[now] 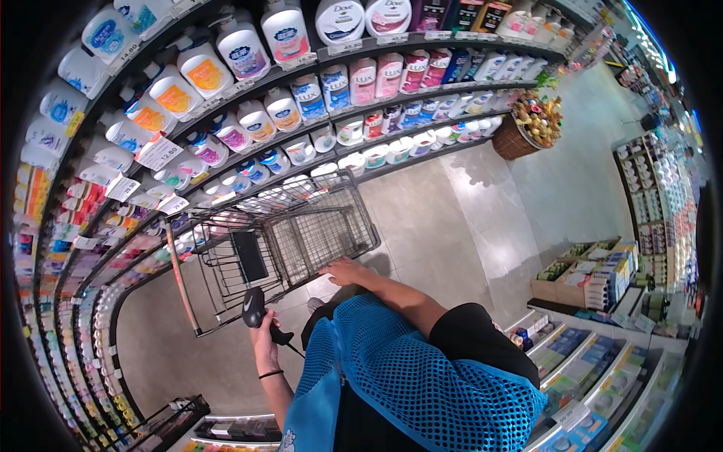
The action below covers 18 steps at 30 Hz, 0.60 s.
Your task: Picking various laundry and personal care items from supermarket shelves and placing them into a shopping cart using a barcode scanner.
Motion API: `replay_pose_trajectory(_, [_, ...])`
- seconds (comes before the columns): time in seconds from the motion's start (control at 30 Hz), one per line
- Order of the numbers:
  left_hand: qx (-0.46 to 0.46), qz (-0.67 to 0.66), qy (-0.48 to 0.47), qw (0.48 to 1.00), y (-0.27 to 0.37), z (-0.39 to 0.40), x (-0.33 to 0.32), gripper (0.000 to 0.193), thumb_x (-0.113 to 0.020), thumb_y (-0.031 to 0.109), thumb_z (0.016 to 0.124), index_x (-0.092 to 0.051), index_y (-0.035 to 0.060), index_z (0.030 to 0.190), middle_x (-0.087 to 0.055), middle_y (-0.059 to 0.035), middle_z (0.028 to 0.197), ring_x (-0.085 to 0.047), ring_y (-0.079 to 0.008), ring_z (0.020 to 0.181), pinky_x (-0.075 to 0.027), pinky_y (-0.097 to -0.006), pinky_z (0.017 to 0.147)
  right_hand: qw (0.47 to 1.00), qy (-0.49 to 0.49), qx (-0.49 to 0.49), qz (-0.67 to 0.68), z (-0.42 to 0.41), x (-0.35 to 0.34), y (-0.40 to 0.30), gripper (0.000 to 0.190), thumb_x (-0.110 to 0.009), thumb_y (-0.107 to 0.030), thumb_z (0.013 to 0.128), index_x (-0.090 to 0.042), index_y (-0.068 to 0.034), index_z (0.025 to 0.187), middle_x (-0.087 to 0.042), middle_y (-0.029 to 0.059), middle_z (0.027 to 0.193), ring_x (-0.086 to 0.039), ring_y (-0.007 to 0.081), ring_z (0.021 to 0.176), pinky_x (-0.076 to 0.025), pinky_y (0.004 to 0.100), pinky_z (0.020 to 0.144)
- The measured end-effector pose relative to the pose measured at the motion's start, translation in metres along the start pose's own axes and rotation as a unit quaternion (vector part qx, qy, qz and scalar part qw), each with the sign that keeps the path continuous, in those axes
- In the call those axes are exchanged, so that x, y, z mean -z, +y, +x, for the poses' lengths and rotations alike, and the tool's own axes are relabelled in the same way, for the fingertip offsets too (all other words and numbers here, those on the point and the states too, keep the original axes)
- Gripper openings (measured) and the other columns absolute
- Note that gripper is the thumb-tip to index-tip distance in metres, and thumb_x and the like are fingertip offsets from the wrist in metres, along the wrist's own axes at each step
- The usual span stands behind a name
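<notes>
My left hand (268, 330) is closed around the handle of a black handheld barcode scanner (254, 308), whose cable runs down towards my blue mesh vest. A dark band circles that wrist. My right hand (343, 272) reaches to the near side of a wire shopping cart (316, 237), fingers spread over its rim; whether they touch it cannot be told. The cart's basket holds nothing that I can see, and a dark panel (249, 256) sits at its child seat. The cart's handlebar (182, 277) is at the left. Beyond the cart stand shelves of pump bottles (206, 73).
Long curved-looking shelves of Lux bottles (363, 81) and Dove jars (340, 21) run behind the cart. A wicker basket (515, 138) stands at the shelf's end. Boxes of goods (587, 274) and a sloped display (587, 373) lie to the right. A low rack (169, 424) is at lower left.
</notes>
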<state>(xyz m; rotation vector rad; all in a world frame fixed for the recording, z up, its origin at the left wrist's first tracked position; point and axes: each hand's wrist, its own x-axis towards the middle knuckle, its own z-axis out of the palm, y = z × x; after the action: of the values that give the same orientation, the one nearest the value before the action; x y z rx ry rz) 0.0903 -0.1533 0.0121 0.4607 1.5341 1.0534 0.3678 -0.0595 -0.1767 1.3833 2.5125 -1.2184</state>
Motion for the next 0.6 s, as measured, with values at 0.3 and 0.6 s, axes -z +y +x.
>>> replay_pose_trajectory(0.3, [0.018, -0.015, 0.039, 0.999, -0.022, -0.023, 0.003, 0.019, -0.071, 0.009, 0.091, -0.061, 0.0043, 0.107, -0.064, -0.0062, 0.088, -0.059, -0.014, 0.071, -0.047, -0.0267, 0.066, 0.997, 0.016, -0.001, 0.073, 0.004, -0.012, 0.041, 0.027, -0.06, -0.03, 0.092, -0.074, -0.011, 0.105, -0.069, 0.0157, 0.115, -0.063, 0.0375, 0.113, -0.051, 0.0509, 0.096])
replay_pose_trajectory(0.6, [0.04, -0.007, 0.062, 0.997, -0.007, -0.026, 0.02, 0.02, -0.072, 0.009, 0.091, -0.061, 0.0039, 0.107, -0.064, -0.0062, 0.089, -0.059, -0.014, 0.072, -0.048, -0.0272, 0.067, 0.993, 0.085, -0.029, 0.07, -0.016, -0.016, 0.045, 0.029, -0.064, -0.031, 0.091, -0.074, -0.012, 0.11, -0.067, 0.0161, 0.121, -0.062, 0.0355, 0.117, -0.048, 0.0492, 0.101])
